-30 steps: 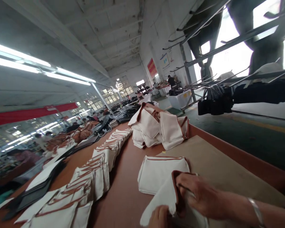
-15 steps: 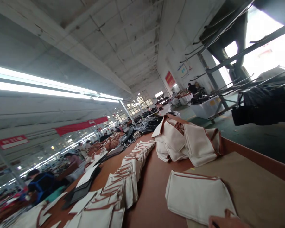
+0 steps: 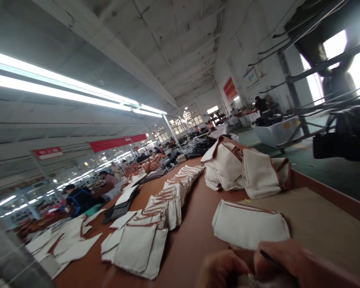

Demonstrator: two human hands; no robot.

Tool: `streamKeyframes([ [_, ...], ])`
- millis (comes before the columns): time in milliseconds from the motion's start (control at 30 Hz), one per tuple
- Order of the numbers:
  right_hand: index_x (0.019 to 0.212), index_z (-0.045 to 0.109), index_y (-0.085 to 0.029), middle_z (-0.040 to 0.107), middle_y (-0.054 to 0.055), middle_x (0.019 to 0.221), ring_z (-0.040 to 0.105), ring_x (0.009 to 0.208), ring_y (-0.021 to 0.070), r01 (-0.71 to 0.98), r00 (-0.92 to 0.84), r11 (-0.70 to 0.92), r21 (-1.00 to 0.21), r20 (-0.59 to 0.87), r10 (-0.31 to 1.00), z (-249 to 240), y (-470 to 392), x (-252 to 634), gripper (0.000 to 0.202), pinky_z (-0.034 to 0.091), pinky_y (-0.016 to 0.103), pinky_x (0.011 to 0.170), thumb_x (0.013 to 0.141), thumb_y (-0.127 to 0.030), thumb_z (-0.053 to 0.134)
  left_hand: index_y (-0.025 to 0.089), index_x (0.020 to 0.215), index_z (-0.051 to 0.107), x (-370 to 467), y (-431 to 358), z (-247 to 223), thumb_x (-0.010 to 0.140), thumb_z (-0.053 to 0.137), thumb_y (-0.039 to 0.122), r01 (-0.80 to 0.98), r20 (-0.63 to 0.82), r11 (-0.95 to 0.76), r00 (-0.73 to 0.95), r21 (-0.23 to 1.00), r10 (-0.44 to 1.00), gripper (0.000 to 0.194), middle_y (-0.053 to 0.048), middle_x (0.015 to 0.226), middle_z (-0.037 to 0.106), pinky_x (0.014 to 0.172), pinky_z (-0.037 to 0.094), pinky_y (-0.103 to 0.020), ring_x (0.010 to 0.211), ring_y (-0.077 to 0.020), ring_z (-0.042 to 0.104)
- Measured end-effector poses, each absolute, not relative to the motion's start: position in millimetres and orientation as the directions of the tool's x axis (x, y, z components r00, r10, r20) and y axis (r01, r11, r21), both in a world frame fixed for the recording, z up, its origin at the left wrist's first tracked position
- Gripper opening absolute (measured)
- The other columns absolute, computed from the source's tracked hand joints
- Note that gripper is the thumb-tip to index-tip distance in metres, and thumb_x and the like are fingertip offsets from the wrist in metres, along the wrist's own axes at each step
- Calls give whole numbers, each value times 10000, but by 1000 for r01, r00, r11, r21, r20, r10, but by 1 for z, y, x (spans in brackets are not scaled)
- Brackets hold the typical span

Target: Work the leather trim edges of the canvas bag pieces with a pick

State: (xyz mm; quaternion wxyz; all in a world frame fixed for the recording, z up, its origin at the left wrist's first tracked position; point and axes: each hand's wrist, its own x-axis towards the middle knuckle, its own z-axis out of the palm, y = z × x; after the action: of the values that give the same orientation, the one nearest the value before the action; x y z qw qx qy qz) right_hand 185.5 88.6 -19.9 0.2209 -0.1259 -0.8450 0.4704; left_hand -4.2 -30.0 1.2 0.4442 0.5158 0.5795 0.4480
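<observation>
At the bottom right of the head view, my left hand (image 3: 223, 267) and my right hand (image 3: 291, 260) are close together, fingers curled around a brown and pale piece (image 3: 248, 259) that is partly cut off by the lower edge. A thin dark object lies across the right hand's fingers; I cannot make out what it is. Just beyond the hands, a cream panel stack with brown edging (image 3: 250, 225) lies flat. Behind it rises a larger pile of cream pieces (image 3: 228, 164). A long overlapping row of cream pieces (image 3: 168, 196) runs along the brown table (image 3: 195, 224).
Loose cream pieces (image 3: 75, 240) and dark panels (image 3: 123, 206) lie on the left. A brown sheet (image 3: 324, 212) covers the right side. Beyond the table stand a white bin (image 3: 277, 132) and a metal rack with black bags (image 3: 345, 140). A person in dark clothing (image 3: 79, 198) sits at left.
Both hands have come into view at the bottom right with the brown and pale piece; earlier only a blurred brownish shape showed there. The camera view has shifted, moving the scene rightward.
</observation>
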Motion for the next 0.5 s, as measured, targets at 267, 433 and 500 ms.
streamKeyframes([
  [267, 991, 575, -140, 559, -7, 830, 467, 747, 127, -85, -923, 132, -988, 128, 364, -27, 97, 210, 260, 392, 225, 667, 837, -334, 654, 118, 725, 618, 8, -19, -28, 696, 839, 380, -14, -136, 139, 117, 990, 984, 344, -40, 768, 607, 635, 349, -245, 699, -130, 499],
  [433, 920, 535, -147, 533, -31, 772, 442, 681, 101, -45, -920, 118, -992, 87, 382, -31, 96, 217, 215, 350, 197, 590, 758, -195, 669, 126, 735, 621, 22, -10, -26, 761, 782, 406, -59, -123, 136, 184, 989, 975, 324, -42, 817, 603, 675, 380, -244, 748, -141, 517],
  [500, 895, 534, -149, 524, -38, 752, 435, 666, 96, -16, -917, 162, -987, 79, 391, -28, 95, 220, 180, 347, 193, 579, 745, -143, 632, 130, 689, 618, 26, -7, -26, 739, 778, 488, 27, -130, 128, 138, 991, 982, 395, -36, 780, 604, 665, 391, -242, 728, -144, 519],
])
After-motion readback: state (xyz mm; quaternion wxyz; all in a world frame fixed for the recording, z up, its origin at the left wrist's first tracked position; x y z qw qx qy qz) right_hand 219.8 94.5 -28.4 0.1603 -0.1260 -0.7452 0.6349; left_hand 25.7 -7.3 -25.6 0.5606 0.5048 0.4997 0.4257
